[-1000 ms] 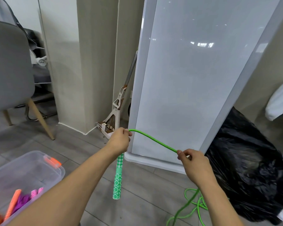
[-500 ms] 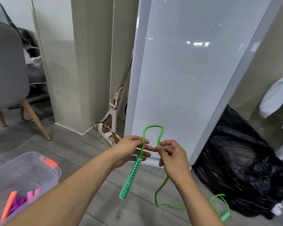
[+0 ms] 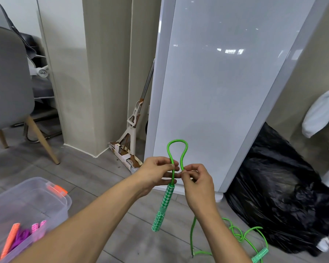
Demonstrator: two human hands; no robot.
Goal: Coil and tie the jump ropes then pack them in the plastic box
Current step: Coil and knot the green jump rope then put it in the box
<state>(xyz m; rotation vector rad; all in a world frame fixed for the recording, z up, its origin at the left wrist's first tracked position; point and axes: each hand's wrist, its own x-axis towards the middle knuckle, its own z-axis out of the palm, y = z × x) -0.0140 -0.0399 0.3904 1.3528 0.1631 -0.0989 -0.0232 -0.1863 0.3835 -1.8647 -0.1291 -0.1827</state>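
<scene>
A green jump rope (image 3: 177,147) stands in a small upright loop between my hands. My left hand (image 3: 156,172) pinches the cord just above the green-and-white patterned handle (image 3: 162,207), which hangs below it. My right hand (image 3: 195,179) pinches the other side of the loop, close beside the left. The remaining cord (image 3: 237,234) trails in loose curls on the floor at lower right, ending in the second handle (image 3: 260,255). A clear plastic box (image 3: 51,205) with an orange latch sits on the floor at lower left and holds orange and purple-pink ropes (image 3: 21,236).
A tall white glossy panel (image 3: 226,82) leans upright just ahead. A black plastic bag (image 3: 279,190) lies on the floor to the right. A mop (image 3: 133,133) stands in the corner, and a grey chair (image 3: 6,78) with wooden legs stands far left.
My hands came together from about an arm's width apart, folding the stretched green cord into an upright loop. The handle swung from vertical to a slant, and the second handle came into view.
</scene>
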